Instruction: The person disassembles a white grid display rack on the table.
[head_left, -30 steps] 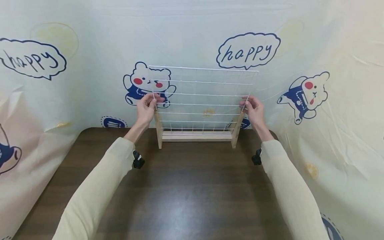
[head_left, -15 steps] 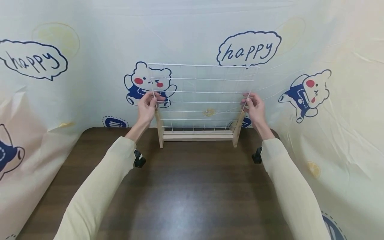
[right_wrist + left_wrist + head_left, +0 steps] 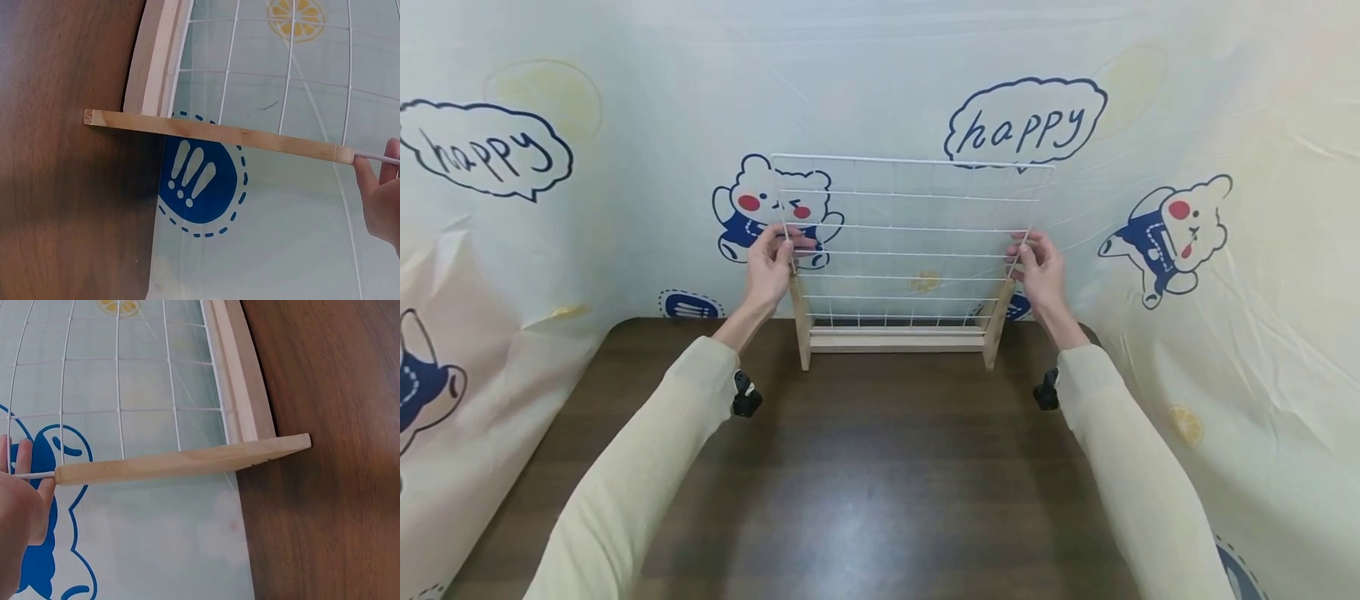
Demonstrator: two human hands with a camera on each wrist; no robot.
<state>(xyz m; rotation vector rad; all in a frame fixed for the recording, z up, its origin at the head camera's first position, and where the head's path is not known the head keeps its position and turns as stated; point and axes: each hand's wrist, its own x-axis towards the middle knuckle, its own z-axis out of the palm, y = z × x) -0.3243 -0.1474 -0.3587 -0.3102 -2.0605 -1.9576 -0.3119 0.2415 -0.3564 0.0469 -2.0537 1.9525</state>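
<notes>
Wire rack [image 3: 895, 253], white grid in a pale wooden frame [image 3: 895, 342]. Vs. a second ago: its top bar sits higher against the printed bear [image 3: 748, 202] on the backdrop [image 3: 647, 117], now about level with the bear's ears. Both hands up a touch with it; wooden legs roughly where they were. Can't tell whether that's a lift or a tilt toward the camera. Grip unchanged on both sides.

Writing: "happy" in a speech bubble [image 3: 1026, 125] above and behind the right fingers, same word in another bubble [image 3: 486, 152] well out past the left fingers. Badge [image 3: 197, 181] behind the right leg [image 3: 999, 321]: blue, white strokes with dots, dashed ring.

Position: rack spans the gap between the hands, grid running above and below the fingers. Left hand [image 3: 767, 265]: fingers pinch the side wire just above the top end of the left leg [image 3: 801, 321]. Right hand [image 3: 1042, 265]: mirror of that, thumb in front of the wire, other fingers behind. Crossbar is low between the legs, below finger level; feet look to be standing on the brown wood-grain counter [image 3: 865, 467].
</notes>
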